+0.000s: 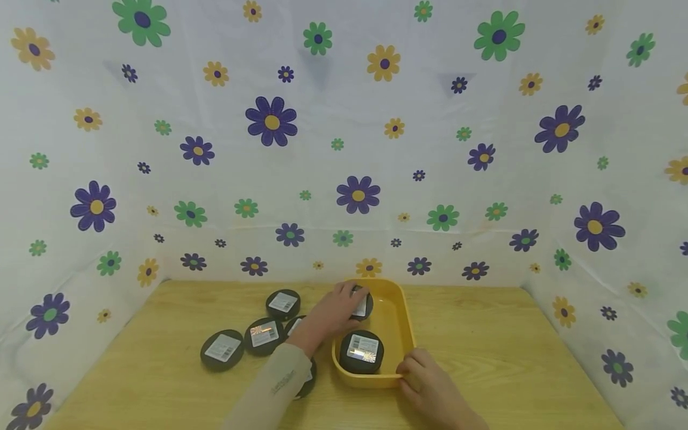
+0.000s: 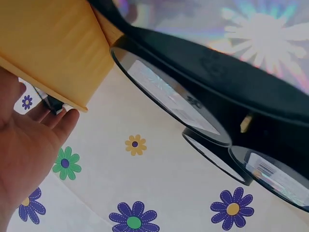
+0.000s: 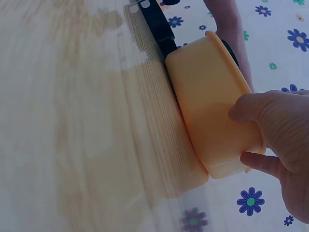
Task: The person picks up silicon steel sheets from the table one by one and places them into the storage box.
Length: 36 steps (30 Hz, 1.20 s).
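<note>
A yellow plastic tray [image 1: 396, 319] stands on the wooden table. My left hand [image 1: 329, 315] reaches over its far left part and grips a round black container [image 1: 368, 307] with a white label. The fingers cover part of it; in the left wrist view, a dark piece shows between the left fingers [image 2: 70, 125] beside the tray wall. Another round black container [image 1: 361, 360], with a shiny sticker, lies label up in the tray's near left corner. At the near right corner, my right hand [image 1: 432, 385] pinches the tray rim, thumb and fingers on either side of the wall [image 3: 212, 106].
Left of the tray lie several more round black containers, among them one at the far left [image 1: 222, 351], one beside it [image 1: 263, 336] and one further back [image 1: 283, 303]. My left forearm partly hides others. A flower-patterned cloth [image 1: 457, 251] hangs behind and along both sides.
</note>
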Tool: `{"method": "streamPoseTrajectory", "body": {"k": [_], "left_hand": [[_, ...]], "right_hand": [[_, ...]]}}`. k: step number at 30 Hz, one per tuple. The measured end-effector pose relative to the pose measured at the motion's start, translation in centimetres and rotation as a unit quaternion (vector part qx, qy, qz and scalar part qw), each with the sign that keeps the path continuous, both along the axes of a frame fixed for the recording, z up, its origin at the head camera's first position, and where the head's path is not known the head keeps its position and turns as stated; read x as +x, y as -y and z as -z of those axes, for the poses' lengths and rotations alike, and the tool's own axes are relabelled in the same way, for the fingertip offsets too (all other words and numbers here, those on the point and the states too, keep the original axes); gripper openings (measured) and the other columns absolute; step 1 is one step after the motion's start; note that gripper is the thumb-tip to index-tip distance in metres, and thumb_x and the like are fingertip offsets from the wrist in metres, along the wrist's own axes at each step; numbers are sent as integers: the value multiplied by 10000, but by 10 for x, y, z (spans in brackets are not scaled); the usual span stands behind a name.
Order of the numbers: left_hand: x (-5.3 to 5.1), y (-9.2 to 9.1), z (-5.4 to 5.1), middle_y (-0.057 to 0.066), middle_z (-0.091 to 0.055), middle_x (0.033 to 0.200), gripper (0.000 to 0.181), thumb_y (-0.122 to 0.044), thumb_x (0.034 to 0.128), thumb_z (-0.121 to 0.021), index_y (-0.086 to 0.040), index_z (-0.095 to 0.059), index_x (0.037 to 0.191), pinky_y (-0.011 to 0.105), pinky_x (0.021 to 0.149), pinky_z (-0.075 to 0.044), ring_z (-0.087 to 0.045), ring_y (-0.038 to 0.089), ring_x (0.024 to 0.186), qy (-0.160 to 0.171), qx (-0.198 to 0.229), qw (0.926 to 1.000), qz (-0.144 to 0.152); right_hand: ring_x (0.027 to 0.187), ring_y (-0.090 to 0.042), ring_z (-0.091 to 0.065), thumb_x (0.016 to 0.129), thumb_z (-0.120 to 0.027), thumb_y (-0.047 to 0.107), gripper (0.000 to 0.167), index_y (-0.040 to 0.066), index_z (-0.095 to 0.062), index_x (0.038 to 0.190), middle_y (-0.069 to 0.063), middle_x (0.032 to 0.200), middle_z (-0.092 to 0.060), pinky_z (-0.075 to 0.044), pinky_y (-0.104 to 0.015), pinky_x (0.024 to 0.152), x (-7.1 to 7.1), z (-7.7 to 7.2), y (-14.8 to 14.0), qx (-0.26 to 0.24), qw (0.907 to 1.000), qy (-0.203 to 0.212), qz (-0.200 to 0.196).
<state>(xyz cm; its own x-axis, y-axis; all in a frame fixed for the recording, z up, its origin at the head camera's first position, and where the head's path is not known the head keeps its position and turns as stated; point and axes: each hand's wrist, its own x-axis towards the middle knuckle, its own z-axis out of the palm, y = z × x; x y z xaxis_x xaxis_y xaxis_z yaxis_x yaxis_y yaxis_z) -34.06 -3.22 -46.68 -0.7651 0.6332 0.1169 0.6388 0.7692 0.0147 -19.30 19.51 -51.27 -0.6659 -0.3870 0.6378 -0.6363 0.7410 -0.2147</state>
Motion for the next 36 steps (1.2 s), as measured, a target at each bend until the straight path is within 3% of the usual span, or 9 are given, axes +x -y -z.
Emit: {"method": "streamPoseTrajectory", "body": {"k": [11,20,29,36], "left_hand": [[-2,-5,-3,100,-437,1428,641,-409,892,-721,-167,-443,1416,461,1112,-367,-416,275,1344,88,-478,9988,-31],[-10,-10,9,72,-489,1381,641,-438,860,-748,-178,-480,1381,473,1137,-312,-428,286,1320,194,-561,9978,-288],[-10,-16,17,43,-558,1288,644,-546,860,-698,-192,-513,1364,463,1087,-338,-485,267,1219,-212,-1095,9927,-454],[-12,-17,19,61,-576,1298,663,-561,861,-687,-183,-517,1379,490,1026,-419,-506,276,1209,198,-845,9934,-754]], "right_hand": [[858,-39,-498,738,-810,66,264,184,-626,885,115,960,-507,-504,-220,757,-2,-4,-1,3,9999,88,-109],[842,-45,-490,706,-822,52,296,184,-610,866,106,942,-491,-500,-226,733,-3,-1,-1,35,9999,49,-140],[836,-46,-482,705,-817,41,297,176,-610,869,104,935,-487,-483,-209,737,-2,-1,-2,49,9997,-23,-236],[840,-41,-490,714,-822,49,293,178,-617,880,110,939,-488,-495,-210,744,-2,-1,-1,48,9998,-1,-178]]}}
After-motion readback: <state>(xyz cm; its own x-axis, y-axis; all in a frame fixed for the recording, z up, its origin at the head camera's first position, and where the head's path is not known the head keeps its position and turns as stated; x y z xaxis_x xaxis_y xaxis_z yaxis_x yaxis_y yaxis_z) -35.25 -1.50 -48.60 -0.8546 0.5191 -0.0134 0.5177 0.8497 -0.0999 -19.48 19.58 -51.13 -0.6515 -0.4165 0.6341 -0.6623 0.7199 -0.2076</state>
